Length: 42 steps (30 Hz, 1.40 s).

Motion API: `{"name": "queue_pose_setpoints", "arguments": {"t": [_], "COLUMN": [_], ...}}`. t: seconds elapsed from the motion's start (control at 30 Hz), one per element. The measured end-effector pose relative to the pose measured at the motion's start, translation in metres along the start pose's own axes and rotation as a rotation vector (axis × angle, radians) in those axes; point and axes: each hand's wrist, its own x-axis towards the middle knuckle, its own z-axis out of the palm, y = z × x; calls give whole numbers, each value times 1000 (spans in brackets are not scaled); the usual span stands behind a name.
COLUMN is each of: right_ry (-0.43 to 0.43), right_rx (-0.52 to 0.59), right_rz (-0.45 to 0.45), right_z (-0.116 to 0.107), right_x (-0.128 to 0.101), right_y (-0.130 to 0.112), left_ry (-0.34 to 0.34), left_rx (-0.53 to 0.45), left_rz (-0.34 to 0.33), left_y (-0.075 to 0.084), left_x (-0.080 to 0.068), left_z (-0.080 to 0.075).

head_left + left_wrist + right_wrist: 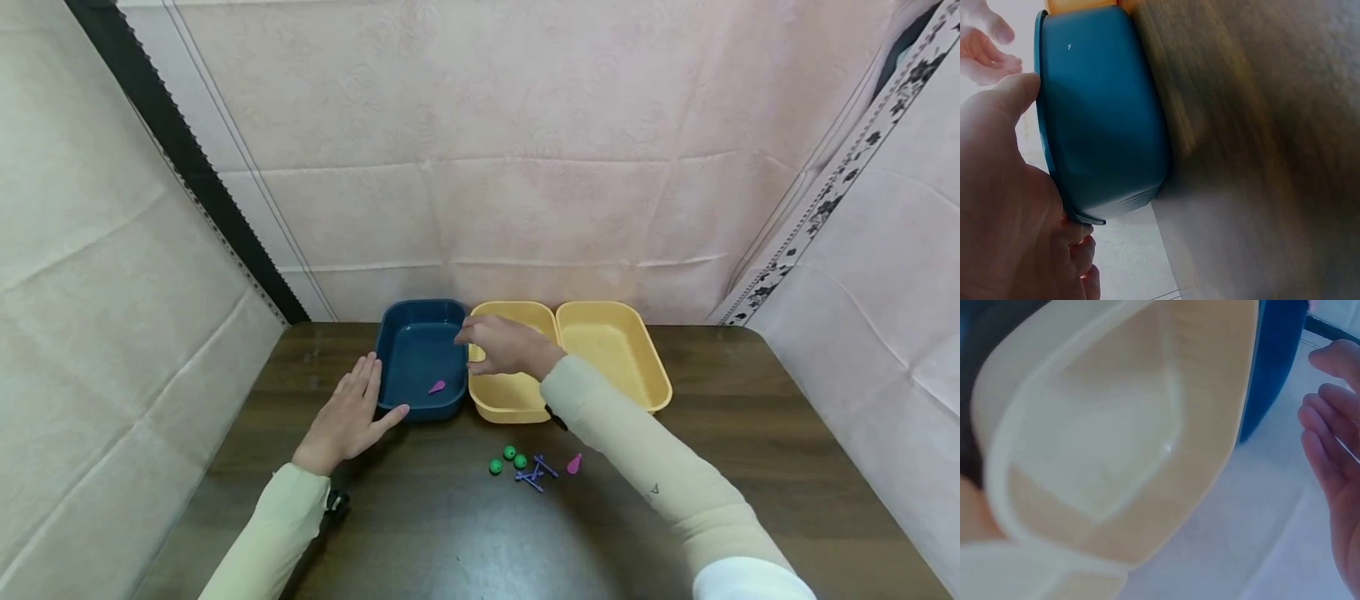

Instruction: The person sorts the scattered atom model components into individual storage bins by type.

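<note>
Backdrop: pale pink cloth sheets (480, 125) hang behind and on both sides of the table, with a black strip (180, 150) running down the left seam and a black floral border (832, 192) down the right one.
Table: a dark brown wooden table (420, 517) carries everything else.
Yellow trays: two yellow rectangular plastic trays stand side by side at the back, the right one (615, 350) touching the middle one (510, 400).
Blue tray: a dark blue rectangular plastic tray (416, 358) stands just left of the middle yellow tray, wall against wall; the left wrist view shows its outer wall (1104, 119) resting on the wood.
Right hand: the right hand (506, 346), in a cream sleeve, hovers over the seam between the blue tray and the middle yellow tray, fingers loosely curved and slightly apart, holding nothing; its fingers (1329, 425) show relaxed in the right wrist view.
Left hand: the left hand (348, 417) lies flat on the table with fingers straight and together, thumb spread, pressed against the blue tray's near left corner.
Pink piece in tray: a small pink teardrop-shaped plastic piece (437, 387) lies on the blue tray's floor near its front wall.
Loose pieces: near the table's middle, well clear of both hands, lie three small green balls (508, 459), a cluster of purple sticks (534, 473) and a second pink teardrop piece (574, 463).
In the way: the right forearm crosses above the middle yellow tray and hides part of it.
Writing: a small dark mark on the right sleeve (654, 492), too small to read.
</note>
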Motion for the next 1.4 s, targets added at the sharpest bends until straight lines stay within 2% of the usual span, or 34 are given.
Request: {"name": "queue_pose_setpoints", "arguments": {"t": [0.2,0.43,0.73,0.97,1.4], "right_ry": [12,12,-12,-38,-143], "right_rx": [3,-55,-100,-153,-95], "right_rz": [-24,-42,-28,-40,-49], "right_z": [-19,-39,-56,-55,-25], "right_x": [-30,-64,-106,-129,-161], "right_y": [2,2,-6,-11,-11], "left_ry": [-15,-13,-10,-1,7], "left_rx": [0,-1,12,17,2], "left_rz": [-7,-6,-1,9,21], "left_y": [-3,-4,-5,-2,2], "left_x": [0,-1,2,1,0], "left_z": [0,-1,0,-3,-3]}}
